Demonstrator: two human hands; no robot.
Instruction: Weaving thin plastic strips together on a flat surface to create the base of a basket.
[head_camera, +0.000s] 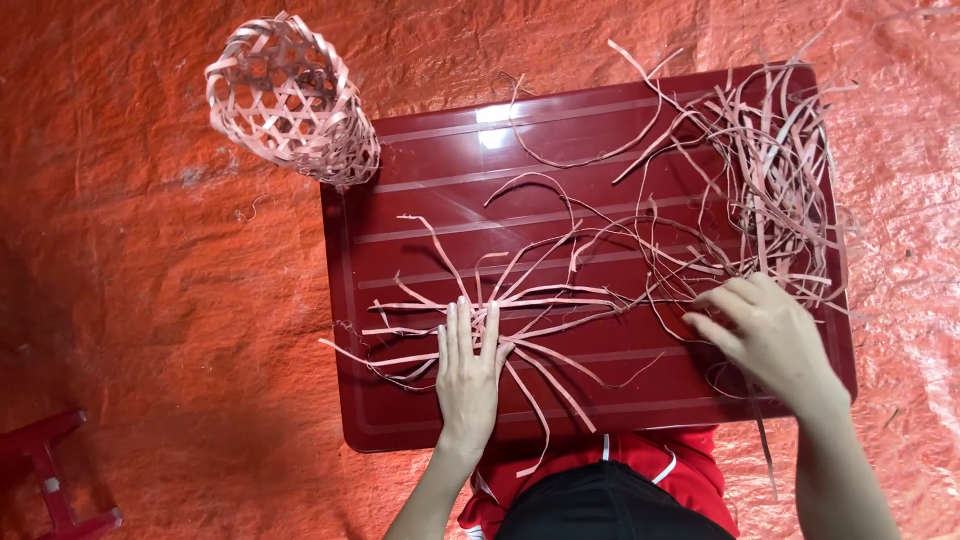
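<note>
Bamboo strips (520, 300) fanned beneath flat left hand (467, 372), right hand (765, 335) touching loose strands (775, 190)

Strong red cast overall; bright overhead light, white glare patch on glossy red tabletop (492, 125); soft short shadows under strips (560, 300); left side dimmer, darker floor sheet (150, 300); focus sharp, slight wide-angle bend at edges

Bare red tabletop (420, 180) open at upper left, tangled strips (780, 180) crowd right side, woven basket (290, 100) blocks far-left corner
</note>
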